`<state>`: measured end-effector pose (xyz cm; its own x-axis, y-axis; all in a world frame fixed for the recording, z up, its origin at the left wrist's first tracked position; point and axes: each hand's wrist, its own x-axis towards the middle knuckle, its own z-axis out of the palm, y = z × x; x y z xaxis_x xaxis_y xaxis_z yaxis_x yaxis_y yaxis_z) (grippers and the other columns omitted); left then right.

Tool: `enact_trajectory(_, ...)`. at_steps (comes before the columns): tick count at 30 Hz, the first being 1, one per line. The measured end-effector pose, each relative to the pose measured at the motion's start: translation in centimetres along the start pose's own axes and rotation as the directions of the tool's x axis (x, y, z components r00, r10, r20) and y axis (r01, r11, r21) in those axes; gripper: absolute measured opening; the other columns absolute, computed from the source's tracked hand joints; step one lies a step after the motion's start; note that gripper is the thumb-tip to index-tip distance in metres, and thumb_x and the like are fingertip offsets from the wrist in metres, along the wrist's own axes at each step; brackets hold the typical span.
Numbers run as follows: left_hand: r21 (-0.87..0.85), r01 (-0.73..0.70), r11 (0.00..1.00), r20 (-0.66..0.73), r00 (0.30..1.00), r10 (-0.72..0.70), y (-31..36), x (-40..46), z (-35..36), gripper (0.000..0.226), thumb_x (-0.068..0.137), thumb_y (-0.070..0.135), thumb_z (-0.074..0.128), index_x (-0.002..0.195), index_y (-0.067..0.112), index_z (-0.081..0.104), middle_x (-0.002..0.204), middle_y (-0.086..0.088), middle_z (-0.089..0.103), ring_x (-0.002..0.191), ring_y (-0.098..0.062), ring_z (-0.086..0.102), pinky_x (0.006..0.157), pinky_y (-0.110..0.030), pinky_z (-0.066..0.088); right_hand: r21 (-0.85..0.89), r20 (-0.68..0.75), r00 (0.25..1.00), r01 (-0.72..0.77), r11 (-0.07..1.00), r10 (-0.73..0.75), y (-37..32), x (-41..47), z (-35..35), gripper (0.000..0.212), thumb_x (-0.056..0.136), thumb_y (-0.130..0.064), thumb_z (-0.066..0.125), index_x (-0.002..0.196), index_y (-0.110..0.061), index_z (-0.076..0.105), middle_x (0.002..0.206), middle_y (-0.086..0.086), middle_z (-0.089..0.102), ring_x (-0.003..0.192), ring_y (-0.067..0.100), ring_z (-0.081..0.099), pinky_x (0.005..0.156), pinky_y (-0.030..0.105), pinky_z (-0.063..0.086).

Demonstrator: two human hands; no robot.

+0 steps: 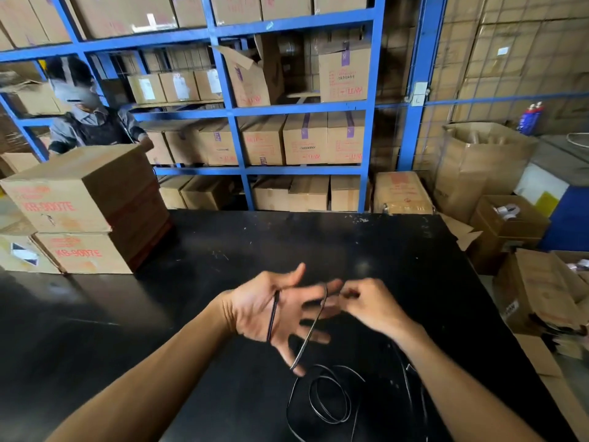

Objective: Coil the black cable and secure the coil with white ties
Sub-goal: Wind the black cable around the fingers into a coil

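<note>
Black worktop (223, 266) carries stacked cartons (83, 212) at its far left. Both hands are raised above it, close together. Left hand (280, 311) is spread wide, palm up, with the cable (328, 400) looped across its palm and fingers. Right hand (366, 303) is pinched shut on the cable by the left fingertips. Loose turns of cable lie on the worktop just below the hands.

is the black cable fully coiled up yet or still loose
Still loose: black cable lies in slack loops on the table, with only a turn around the open left hand.
</note>
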<state>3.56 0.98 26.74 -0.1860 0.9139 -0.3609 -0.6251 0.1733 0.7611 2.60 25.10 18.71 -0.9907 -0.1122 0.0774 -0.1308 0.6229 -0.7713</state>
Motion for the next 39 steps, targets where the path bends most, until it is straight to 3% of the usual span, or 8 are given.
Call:
enact_trajectory(4, 0.061, 0.181, 0.982, -0.18, 0.969, -0.168, -1.8, -0.3, -1.5, 0.065, 0.092, 0.073, 0.026, 0.148, 0.045, 0.042, 0.158, 0.009, 0.029, 0.152, -0.035, 0.008, 0.105, -0.085, 0.007, -0.105, 0.016, 0.995, 0.102, 0.989, -0.101, -5.0, 1.2, -5.1, 0.032, 0.071, -0.058, 0.083, 0.074, -0.026, 0.078, 0.062, -0.011, 0.071, 0.06, 0.001, 0.064, 0.059, 0.023, 0.047)
enact_trajectory(9, -0.17, -0.19, 0.967, -0.466, 0.88, 0.091, -1.3, -1.2, -3.2, 0.057, 0.096, 0.065, 0.033, 0.139, 0.037, 0.059, 0.167, -0.006, 0.018, 0.153, -0.042, 0.0, 0.102, -0.088, 0.009, 0.086, -0.063, 0.985, 0.168, 0.982, -0.163, -6.9, -2.1, -3.7, 0.021, 0.093, -0.044, 0.066, 0.089, -0.029, 0.08, 0.056, -0.012, 0.062, 0.051, 0.005, 0.058, 0.052, 0.036, 0.053)
enact_trajectory(13, -0.194, -0.439, 0.877, -0.449, 0.835, 0.318, 0.6, -1.7, -3.4, 0.057, 0.099, 0.062, 0.028, 0.148, 0.038, 0.046, 0.168, -0.015, 0.008, 0.151, -0.049, -0.004, 0.101, -0.088, 0.006, 0.47, -0.001, 0.995, 0.089, 0.878, -0.1, -5.2, -5.4, 1.2, 0.023, 0.104, -0.027, 0.055, 0.106, -0.029, 0.078, 0.057, -0.003, 0.053, 0.043, 0.01, 0.045, 0.044, 0.031, 0.044)
enact_trajectory(17, -0.199, -0.567, 0.799, -0.351, 0.803, 0.482, 2.3, -2.0, -3.1, 0.057, 0.101, 0.061, 0.025, 0.152, 0.038, 0.039, 0.167, -0.017, 0.001, 0.15, -0.051, -0.007, 0.098, -0.09, 0.011, 0.617, 0.204, 0.969, -0.02, 0.787, -0.136, -3.6, -7.9, 5.9, 0.026, 0.102, -0.036, 0.052, 0.111, -0.029, 0.076, 0.064, 0.005, 0.052, 0.042, 0.01, 0.043, 0.046, 0.026, 0.043)
enact_trajectory(22, -0.209, -0.457, 0.865, -0.11, 0.89, 0.443, 3.3, -2.2, -1.5, 0.058, 0.102, 0.062, 0.022, 0.156, 0.042, 0.024, 0.168, -0.012, -0.005, 0.149, -0.052, -0.012, 0.099, -0.09, 0.008, 0.326, 0.166, 0.986, -0.053, 0.944, -0.002, -2.1, -5.9, 5.7, 0.051, 0.091, -0.068, 0.053, 0.083, -0.026, 0.08, 0.054, -0.003, 0.047, 0.051, 0.008, 0.047, 0.055, 0.031, 0.041)
enact_trajectory(28, -0.019, -0.08, 0.997, -0.053, 0.995, 0.079, 1.6, -2.0, 0.0, 0.06, 0.099, 0.067, 0.019, 0.154, 0.046, 0.029, 0.168, -0.001, 0.01, 0.151, -0.049, -0.001, 0.102, -0.086, 0.007, -0.28, 0.074, 0.988, 0.149, 0.948, -0.134, -4.0, 1.2, -2.6, 0.057, 0.075, -0.079, 0.057, 0.075, -0.024, 0.074, 0.063, -0.004, 0.068, 0.061, 0.013, 0.065, 0.06, 0.037, 0.052)
enact_trajectory(33, 0.047, 0.116, 0.992, -0.097, 0.989, -0.111, -0.5, -0.7, -0.8, 0.058, 0.098, 0.068, 0.022, 0.15, 0.047, 0.037, 0.164, 0.012, 0.027, 0.152, -0.042, 0.009, 0.105, -0.085, 0.003, -0.393, 0.056, 0.957, 0.283, 0.875, -0.284, -8.1, 3.5, -7.9, 0.049, 0.092, -0.061, 0.057, 0.073, -0.018, 0.074, 0.054, -0.008, 0.059, 0.054, 0.006, 0.06, 0.057, 0.022, 0.042)
enact_trajectory(39, 0.059, 0.188, 0.98, -0.103, 0.978, -0.182, -0.9, 0.2, -2.3, 0.06, 0.097, 0.069, 0.023, 0.153, 0.048, 0.028, 0.164, 0.014, 0.029, 0.153, -0.035, 0.01, 0.107, -0.083, -0.001, -0.443, -0.068, 0.928, 0.3, 0.844, -0.366, -8.2, 4.6, -7.4, 0.049, 0.098, -0.054, 0.054, 0.077, -0.015, 0.074, 0.064, -0.014, 0.064, 0.059, 0.002, 0.059, 0.066, 0.028, 0.054)
